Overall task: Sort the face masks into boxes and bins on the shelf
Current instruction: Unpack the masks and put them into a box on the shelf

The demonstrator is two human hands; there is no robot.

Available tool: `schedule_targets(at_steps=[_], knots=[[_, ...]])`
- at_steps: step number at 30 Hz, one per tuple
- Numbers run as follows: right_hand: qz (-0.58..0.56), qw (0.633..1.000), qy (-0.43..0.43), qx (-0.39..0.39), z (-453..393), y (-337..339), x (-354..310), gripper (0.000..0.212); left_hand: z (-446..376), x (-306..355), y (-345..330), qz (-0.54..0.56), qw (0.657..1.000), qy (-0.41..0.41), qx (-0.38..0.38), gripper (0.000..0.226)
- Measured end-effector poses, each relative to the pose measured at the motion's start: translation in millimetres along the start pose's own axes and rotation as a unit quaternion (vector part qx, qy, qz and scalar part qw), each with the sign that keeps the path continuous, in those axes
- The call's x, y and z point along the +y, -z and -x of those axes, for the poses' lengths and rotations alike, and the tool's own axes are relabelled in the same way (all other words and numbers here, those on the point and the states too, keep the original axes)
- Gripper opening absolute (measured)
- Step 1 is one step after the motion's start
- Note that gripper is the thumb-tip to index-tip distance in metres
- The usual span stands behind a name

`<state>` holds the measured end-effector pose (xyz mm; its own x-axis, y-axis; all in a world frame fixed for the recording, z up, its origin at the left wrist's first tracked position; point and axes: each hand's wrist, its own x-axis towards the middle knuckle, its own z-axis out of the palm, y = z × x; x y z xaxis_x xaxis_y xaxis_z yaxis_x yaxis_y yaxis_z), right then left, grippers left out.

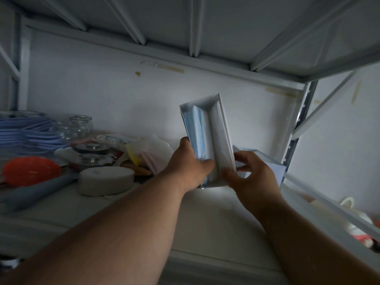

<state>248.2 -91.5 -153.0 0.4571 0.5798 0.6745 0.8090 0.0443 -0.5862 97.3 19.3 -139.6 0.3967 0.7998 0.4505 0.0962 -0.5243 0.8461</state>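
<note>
A white open box point(221, 130) is held tilted above the shelf, its opening toward me. A stack of light blue face masks point(196, 132) stands on edge in its left half; the right half holds nothing. My left hand point(188, 163) grips the box's left side, thumb curled over the masks' lower end. My right hand point(249, 169) grips the box's lower right corner. Behind my right hand lies another pale box or bin point(265, 161), mostly hidden.
The white shelf board point(205, 219) lies under the box. To the left are a grey round block point(106, 181), an orange lid point(30, 170), glass jars point(81, 125), stacked blue-white plates point(24, 128) and loose packets. A metal upright point(298, 124) stands at the right.
</note>
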Motion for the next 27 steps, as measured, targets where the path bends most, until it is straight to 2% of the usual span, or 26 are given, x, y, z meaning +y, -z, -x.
schedule_targets(at_steps=[9,15,22,27], knots=[[-0.033,0.999,-0.031,0.019,-4,-1,8,0.040,-2,-1,-3,0.001,1.000,-0.013,-0.010,0.032],[-0.033,0.997,-0.062,0.024,-4,1,6,0.026,-3,-5,-4,0.029,0.998,-0.037,-0.037,0.062],[-0.014,0.998,-0.064,0.021,1,4,-4,0.064,-4,-6,-4,0.038,0.997,-0.047,-0.042,0.060],[0.002,0.997,-0.078,0.009,3,5,-6,0.075,-5,-6,-5,0.038,0.997,-0.054,-0.043,0.063]])
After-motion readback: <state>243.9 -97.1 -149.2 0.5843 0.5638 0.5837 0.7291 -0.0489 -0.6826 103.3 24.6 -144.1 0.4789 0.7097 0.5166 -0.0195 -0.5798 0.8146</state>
